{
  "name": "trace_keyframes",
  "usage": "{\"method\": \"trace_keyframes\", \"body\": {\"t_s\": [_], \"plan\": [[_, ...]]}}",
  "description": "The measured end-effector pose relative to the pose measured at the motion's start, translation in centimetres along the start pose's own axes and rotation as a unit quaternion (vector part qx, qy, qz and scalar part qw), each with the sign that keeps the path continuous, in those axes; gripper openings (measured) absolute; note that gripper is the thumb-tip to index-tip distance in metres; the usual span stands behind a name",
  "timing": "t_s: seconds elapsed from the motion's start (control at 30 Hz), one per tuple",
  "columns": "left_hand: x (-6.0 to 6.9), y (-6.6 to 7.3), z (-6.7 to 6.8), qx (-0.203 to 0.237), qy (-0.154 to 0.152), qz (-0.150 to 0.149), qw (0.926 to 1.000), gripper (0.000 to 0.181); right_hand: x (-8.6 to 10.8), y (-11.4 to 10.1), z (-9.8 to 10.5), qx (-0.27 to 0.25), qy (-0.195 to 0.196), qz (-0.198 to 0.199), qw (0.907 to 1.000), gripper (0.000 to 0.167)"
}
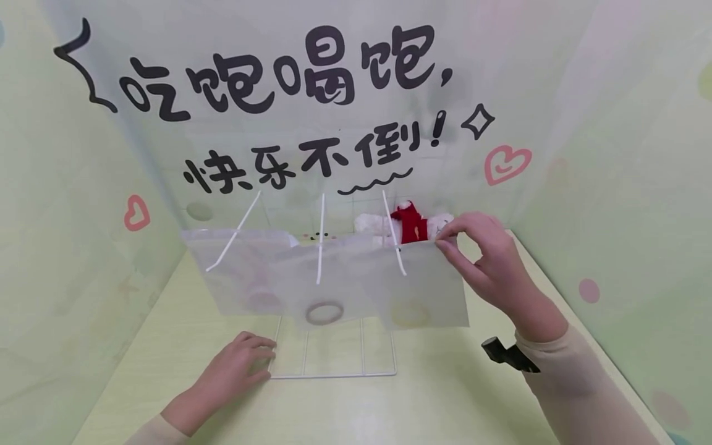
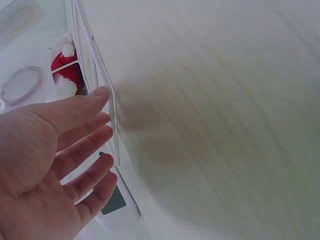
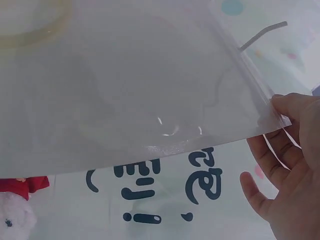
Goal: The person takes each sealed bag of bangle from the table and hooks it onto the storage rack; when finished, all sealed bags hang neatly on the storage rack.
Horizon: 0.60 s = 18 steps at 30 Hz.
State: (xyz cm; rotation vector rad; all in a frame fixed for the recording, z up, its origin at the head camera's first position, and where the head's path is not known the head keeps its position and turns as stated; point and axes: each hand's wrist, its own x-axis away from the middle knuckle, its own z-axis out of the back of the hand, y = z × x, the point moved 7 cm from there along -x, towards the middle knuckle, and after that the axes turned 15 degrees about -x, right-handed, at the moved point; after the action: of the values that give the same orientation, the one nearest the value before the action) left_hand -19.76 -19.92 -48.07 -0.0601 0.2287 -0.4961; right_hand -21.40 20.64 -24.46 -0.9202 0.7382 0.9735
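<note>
At the right, my right hand (image 1: 495, 266) pinches the top corner of a translucent plastic bag (image 1: 431, 278) between thumb and fingers. A faint yellowish ring (image 3: 37, 41) shows inside this bag. Further translucent bags hang beside it, one with a pinkish ring (image 1: 308, 313) and a left one (image 1: 239, 278) whose contents are blurred. They hang at the prongs of a white wire rack (image 1: 334, 376). My left hand (image 1: 233, 368) lies at the left side of the rack's base, its fingertips at the wire and its fingers loosely extended.
Behind the bags lies a white plush toy in red (image 1: 410, 224). A white device with a dark panel (image 2: 116, 212) stands beyond the left hand. Printed curtains (image 1: 601, 185) enclose the pale table (image 1: 434, 402) on three sides. The rack's prongs (image 1: 319, 266) stick out toward me.
</note>
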Motion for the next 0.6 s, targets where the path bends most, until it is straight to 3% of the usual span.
{"method": "trace_keyframes", "body": {"t_s": [0.13,0.6], "plan": [[0.1,0.1,0.0,0.003,-0.001,0.003,1.0000,0.034,-0.2,1.0,-0.3,-0.004,0.004,-0.003,1.0000,0.009],[0.0,0.1,0.4,0.009,-0.021,0.011,0.9997,0.031,0.0,3.9,-1.0,-0.030,0.012,-0.069,0.9971,0.017]]}}
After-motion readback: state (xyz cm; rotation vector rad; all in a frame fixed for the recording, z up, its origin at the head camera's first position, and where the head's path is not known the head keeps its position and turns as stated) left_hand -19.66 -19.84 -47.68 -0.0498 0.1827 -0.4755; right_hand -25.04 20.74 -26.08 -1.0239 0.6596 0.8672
